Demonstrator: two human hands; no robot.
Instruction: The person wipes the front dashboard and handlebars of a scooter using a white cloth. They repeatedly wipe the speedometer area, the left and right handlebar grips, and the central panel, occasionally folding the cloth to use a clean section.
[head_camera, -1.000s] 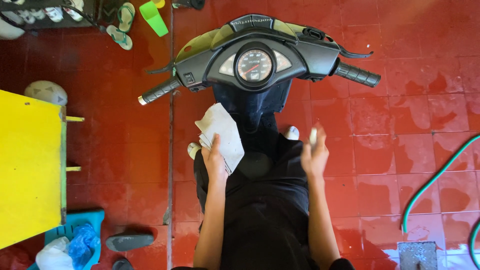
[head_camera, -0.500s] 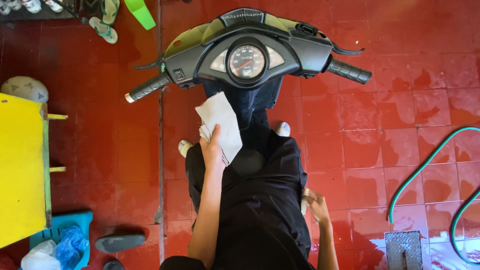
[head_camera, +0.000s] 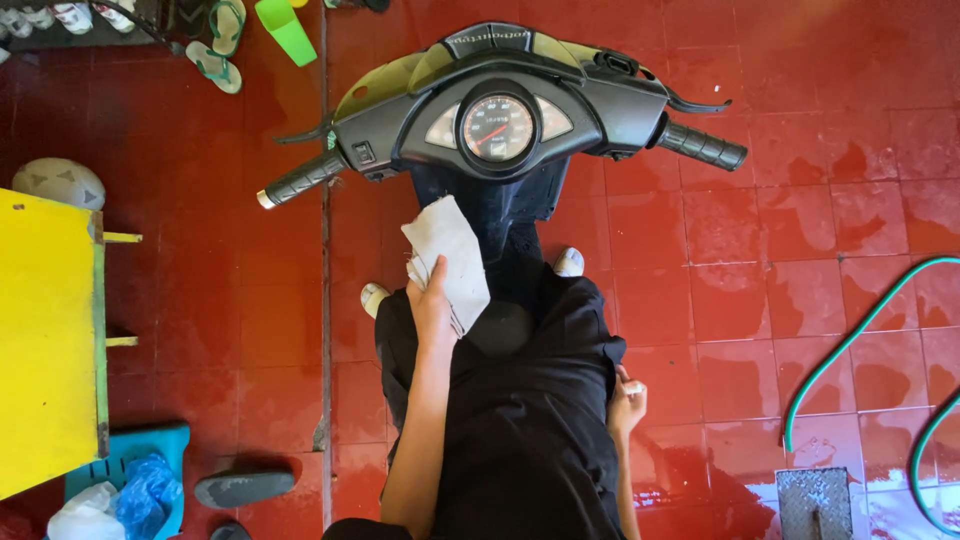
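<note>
I sit astride a black scooter (head_camera: 500, 120), seen from above, with its handlebars and round speedometer (head_camera: 497, 128) ahead of me. My left hand (head_camera: 432, 305) is raised in front of me and grips a white folded cloth (head_camera: 447, 255), held just below the dashboard against the dark front panel. My right hand (head_camera: 627, 400) hangs low beside my right hip, fingers curled, with a small white bit showing at the fingertips. Black clothing covers my lap, and my two white shoe tips (head_camera: 569, 262) show on the footboard.
The floor is wet red tile (head_camera: 800, 200). A yellow table (head_camera: 45, 340) stands on the left, with a blue tray holding bags (head_camera: 130, 495) below it. Sandals (head_camera: 215, 65) and a green cup (head_camera: 285, 28) lie at the top left. A green hose (head_camera: 850, 340) curves on the right by a drain grate (head_camera: 815, 500).
My right hand dropped from in front of me down to my right hip. The left hand with the cloth stayed near the scooter's front panel, shifting slightly.
</note>
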